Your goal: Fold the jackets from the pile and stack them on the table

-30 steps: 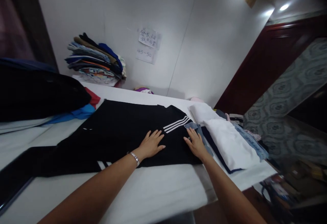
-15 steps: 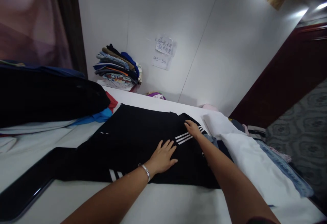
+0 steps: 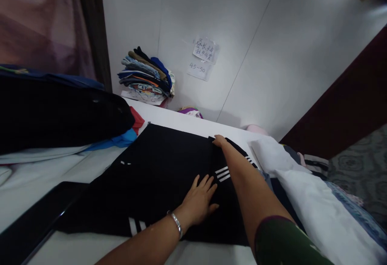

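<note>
A black garment (image 3: 169, 152) with white stripes, likely a jacket, lies spread on the white-covered table. My left hand (image 3: 199, 200), a silver bracelet at its wrist, rests on it palm down with fingers spread, just left of three white stripes. At the garment's far edge, my right hand (image 3: 221, 140) has its fingers drawn together on the cloth; the fingertips are partly hidden. My right forearm covers part of the garment's right side. Two more white stripes show at the near edge, and a small white mark lies on the left.
A flat black piece with a shiny edge (image 3: 39, 216) lies at the left. Behind it is a black clothing pile (image 3: 60, 115). Folded clothes (image 3: 146, 75) stand against the wall under paper notes (image 3: 205, 51). White bundles (image 3: 329, 212) and other clothes lie right.
My right hand has moved left and away from me, from the striped part to the garment's far edge. My left hand stays flat on the cloth. The view has shifted slightly.
</note>
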The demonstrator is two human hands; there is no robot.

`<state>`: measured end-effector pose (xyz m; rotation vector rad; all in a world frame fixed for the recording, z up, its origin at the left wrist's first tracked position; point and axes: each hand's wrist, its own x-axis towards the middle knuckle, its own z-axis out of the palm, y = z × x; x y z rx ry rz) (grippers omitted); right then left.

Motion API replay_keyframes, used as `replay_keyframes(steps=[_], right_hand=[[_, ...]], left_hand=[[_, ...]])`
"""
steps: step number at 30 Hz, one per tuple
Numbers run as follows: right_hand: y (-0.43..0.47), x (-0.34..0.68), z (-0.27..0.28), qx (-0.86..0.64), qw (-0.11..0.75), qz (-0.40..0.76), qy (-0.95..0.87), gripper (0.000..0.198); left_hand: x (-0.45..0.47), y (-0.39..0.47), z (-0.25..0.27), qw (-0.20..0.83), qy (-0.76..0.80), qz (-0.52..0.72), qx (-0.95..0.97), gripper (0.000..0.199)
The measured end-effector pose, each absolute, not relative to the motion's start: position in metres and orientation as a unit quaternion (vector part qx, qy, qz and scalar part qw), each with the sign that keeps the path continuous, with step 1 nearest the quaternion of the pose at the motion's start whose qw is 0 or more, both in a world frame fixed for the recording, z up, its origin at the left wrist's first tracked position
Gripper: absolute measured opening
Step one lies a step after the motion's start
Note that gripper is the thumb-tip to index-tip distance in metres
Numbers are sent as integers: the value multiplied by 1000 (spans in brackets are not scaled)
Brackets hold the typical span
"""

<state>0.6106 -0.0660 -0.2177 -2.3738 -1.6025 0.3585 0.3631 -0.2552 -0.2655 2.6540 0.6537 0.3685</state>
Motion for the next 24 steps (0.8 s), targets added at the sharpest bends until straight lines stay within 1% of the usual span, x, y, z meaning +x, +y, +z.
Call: replay_keyframes(steps=[3, 7, 10, 13, 16, 19, 24], right_hand=[[-63, 612, -217, -824, 135, 133, -534, 28], [-66, 625, -195, -826, 207, 95, -515, 15], [-69, 642, -164, -824, 265, 40, -500, 24], [-74, 656, -136, -819, 289, 5, -496, 31], [-86, 664, -125, -824, 273, 1, -496, 28], [-102, 666, -138, -840, 224, 21, -493, 20], [-119, 667, -180, -857, 163, 72, -483, 29]], left_hand=[[363, -256, -265, 192, 237, 136, 943, 63], [365, -256, -266, 198, 241, 130, 941, 64], [365, -256, -268, 202, 238, 137, 940, 65], [365, -255, -269, 202, 237, 148, 939, 65], [365, -255, -268, 197, 237, 153, 939, 63], [365, -255, -266, 190, 237, 153, 940, 63], [366, -255, -264, 187, 241, 134, 943, 62]])
